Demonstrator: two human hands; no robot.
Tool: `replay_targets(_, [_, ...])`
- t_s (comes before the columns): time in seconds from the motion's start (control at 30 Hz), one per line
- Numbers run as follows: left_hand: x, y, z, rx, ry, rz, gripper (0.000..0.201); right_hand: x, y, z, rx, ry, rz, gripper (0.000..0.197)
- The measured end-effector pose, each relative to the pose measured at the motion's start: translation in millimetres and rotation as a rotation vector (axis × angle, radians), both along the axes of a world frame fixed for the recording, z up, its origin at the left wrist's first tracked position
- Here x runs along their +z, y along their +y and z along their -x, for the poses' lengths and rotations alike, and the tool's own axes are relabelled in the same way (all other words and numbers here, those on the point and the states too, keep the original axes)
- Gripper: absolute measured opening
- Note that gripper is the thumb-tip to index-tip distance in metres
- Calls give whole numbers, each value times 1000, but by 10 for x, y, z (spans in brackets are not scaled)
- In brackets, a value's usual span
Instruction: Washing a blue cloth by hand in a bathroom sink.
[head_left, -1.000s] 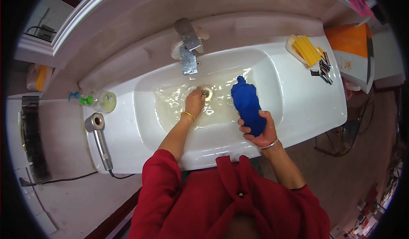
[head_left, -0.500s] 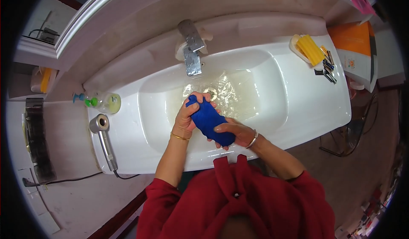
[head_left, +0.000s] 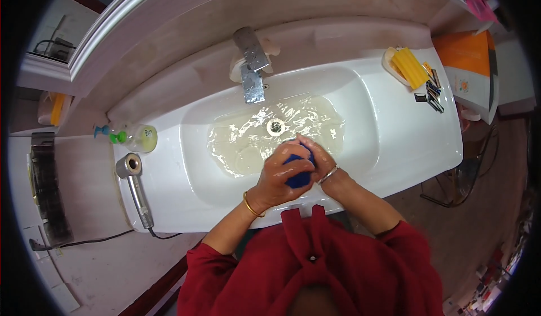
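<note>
- Left: a silver-grey cylindrical hair dryer (head_left: pixel 134 187) lies on the ledge of the white ceramic basin (head_left: pixel 194 155); splashes might wet it.
- Centre: shallow cloudy water (head_left: pixel 236 138) surrounds a round metal drain (head_left: pixel 275 127), which a dropped cloth could cover.
- Near centre: the left hand (head_left: pixel 276 175) has its fingers wrapped around a bunched dark-blue cloth (head_left: pixel 300 179), held over the basin's near side; wet fabric could slip.
- Right of it: the right hand (head_left: pixel 322 161) clasps the cloth, fingertips partly hidden; uneven pressure could squirt water outward.
</note>
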State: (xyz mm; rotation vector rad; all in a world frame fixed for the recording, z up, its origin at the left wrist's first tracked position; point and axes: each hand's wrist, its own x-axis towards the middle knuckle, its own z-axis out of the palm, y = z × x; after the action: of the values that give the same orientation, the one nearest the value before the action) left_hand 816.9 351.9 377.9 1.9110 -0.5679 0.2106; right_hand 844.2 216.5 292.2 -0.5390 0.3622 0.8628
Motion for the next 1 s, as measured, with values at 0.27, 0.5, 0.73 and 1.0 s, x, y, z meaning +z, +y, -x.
replay_targets(0.27, [-192,-16,-46,561,340,1096,9,784,226,-146,-359,-456,358,37])
replay_targets(0.5, [-240,154,-181,292,1044,1409,35,1046,385,-140,-252,-1521,747,33])
replay_targets(0.73, [-395,410,-289,-103,1572,1317,35,1133,459,-15,-113,-1896,683,27])
replay_targets(1.0, [-234,280,-350,-232,1561,707,41,947,476,142,-30,-2075,565,27])
